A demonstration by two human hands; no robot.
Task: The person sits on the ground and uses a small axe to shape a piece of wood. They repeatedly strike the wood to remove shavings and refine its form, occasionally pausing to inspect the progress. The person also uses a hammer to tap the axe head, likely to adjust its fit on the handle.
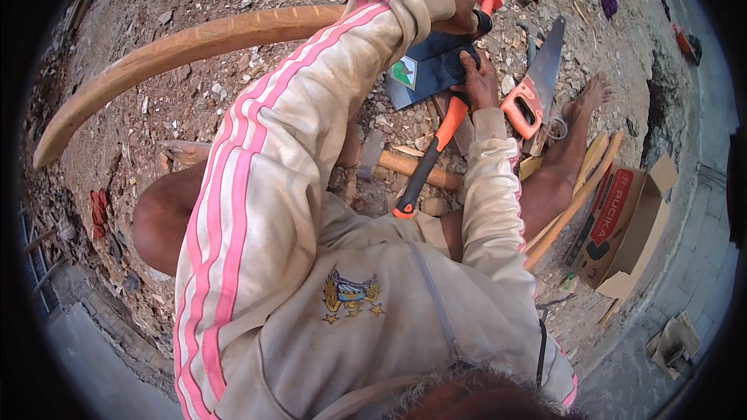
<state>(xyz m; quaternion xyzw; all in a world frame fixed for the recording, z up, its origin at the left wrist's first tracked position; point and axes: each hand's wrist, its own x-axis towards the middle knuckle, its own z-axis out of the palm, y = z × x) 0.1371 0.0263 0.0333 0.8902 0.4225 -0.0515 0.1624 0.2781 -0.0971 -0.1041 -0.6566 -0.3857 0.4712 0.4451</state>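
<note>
My left hand [459,6] is closed around a black, orange-ended piece [489,4] at the upper middle. Below it lies a broad dark blue metal blade [436,78] with a green and white sticker. My right hand [481,82] grips the blade's dark right-hand end with bent fingers. From beneath that hand an orange and black handle [440,140] slants down between my legs. Whether it joins the blade is hidden. Beside it a hammer [373,152] with a wooden handle rests on the ground. A handsaw [537,82] with an orange grip lies right of my right hand.
A long curved wooden beam [194,43] spans the rubble on the left. Another hammer [531,43] and a tape roll [556,128] lie near the saw. Wooden strips [580,194] and an open cardboard box [622,225] are to the right, by a paved strip [692,249].
</note>
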